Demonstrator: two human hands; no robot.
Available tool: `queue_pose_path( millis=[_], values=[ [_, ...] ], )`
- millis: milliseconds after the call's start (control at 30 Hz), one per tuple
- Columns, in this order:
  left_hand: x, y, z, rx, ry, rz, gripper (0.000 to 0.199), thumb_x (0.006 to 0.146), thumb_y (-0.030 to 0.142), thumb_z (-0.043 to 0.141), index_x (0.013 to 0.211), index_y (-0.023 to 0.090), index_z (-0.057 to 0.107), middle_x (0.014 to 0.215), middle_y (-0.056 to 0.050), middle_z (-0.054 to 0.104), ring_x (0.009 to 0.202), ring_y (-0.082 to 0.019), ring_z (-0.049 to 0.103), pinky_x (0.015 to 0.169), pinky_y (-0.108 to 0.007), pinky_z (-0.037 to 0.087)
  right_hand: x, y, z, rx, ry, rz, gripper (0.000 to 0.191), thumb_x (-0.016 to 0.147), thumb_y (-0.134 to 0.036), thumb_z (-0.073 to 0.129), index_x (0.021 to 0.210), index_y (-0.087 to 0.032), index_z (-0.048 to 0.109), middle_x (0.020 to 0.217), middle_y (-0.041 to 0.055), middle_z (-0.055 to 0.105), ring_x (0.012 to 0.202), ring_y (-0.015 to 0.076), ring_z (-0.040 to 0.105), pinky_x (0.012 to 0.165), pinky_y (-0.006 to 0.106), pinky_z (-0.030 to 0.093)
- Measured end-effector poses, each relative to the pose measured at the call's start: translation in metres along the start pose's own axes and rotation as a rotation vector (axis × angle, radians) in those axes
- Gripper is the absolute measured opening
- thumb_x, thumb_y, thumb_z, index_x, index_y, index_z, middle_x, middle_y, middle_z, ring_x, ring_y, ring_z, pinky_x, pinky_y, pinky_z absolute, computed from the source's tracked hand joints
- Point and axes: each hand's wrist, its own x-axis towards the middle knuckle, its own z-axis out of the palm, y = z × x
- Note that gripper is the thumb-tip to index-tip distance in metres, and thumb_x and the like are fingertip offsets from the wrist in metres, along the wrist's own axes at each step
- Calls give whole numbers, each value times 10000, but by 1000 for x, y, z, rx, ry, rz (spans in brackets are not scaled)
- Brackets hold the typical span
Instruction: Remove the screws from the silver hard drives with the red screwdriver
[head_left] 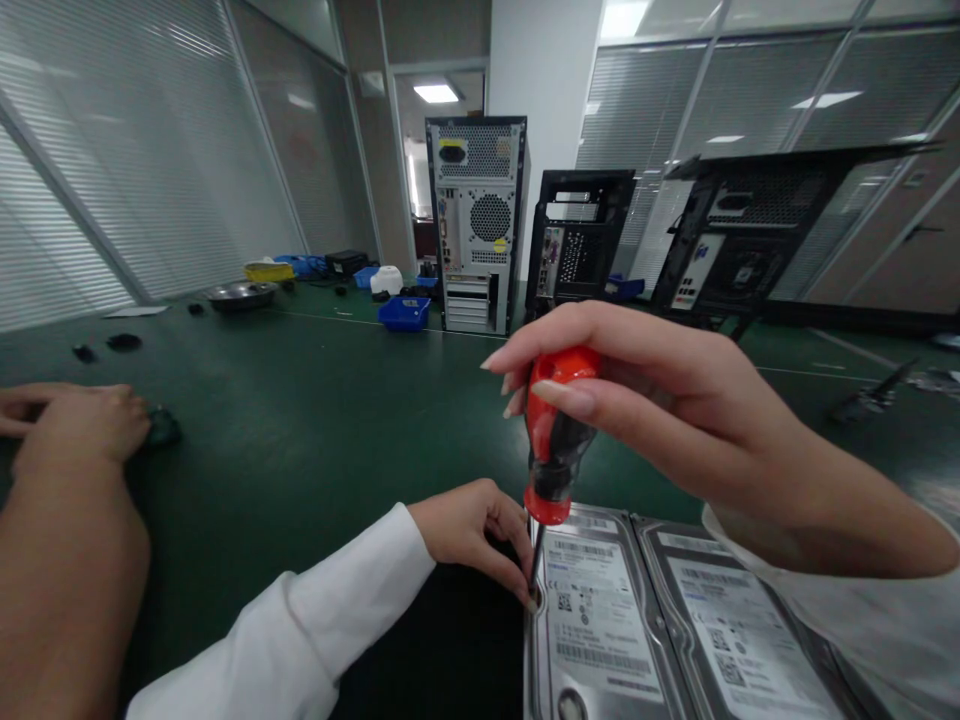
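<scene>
My right hand (675,400) grips the red and black handle of a screwdriver (553,440) from above. The screwdriver stands nearly upright, its shaft meeting the left edge of a hard drive (600,610). Beside the shaft's lower end, my left hand (480,535) is closed, thumb and fingers pinched at the drive's edge. Whatever those fingertips hold is hidden. A second hard drive (739,625) lies right against the first, partly covered by my right forearm. Both drives have white printed labels facing up.
Another person's hands (82,420) rest on the green table (337,410) at left, by a small dark object. Farther back stand a computer tower (480,225) and two open cases (581,240). A blue bin (403,314) and metal bowl (240,295) sit toward the back left.
</scene>
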Motion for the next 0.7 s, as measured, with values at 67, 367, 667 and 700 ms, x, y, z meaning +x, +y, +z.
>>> queue_pose_path(
  millis=[67,367,667,700],
  values=[
    [0,2,0,19,-6,17,391,683,479,926,821,127,829,888,-86,787,893,-193,729,939,-257,571,-1,-3,2,-31,21,-1,225,1065,-261,576,1226,-141,679,1072,-1,713,863,65,686,837,137,559],
    [6,-5,-2,-24,-76,38,420,655,527,929,760,133,829,787,-77,766,738,-172,696,830,-252,594,-2,-12,15,-231,107,-13,255,1019,-365,625,1225,-264,737,1113,12,750,1007,172,713,842,212,619],
    [5,-3,-4,-29,-60,36,397,672,496,930,794,129,838,844,-90,781,834,-197,724,902,-274,595,-3,-10,14,-212,160,-23,221,1003,-265,635,1175,-297,770,1075,11,763,988,202,732,880,277,639],
    [5,-3,-3,-35,-62,35,394,681,489,926,799,124,837,836,-87,779,817,-191,723,897,-272,597,-3,-10,14,-201,155,-24,218,998,-262,643,1170,-294,772,1078,16,765,999,206,733,897,289,636]
  ],
)
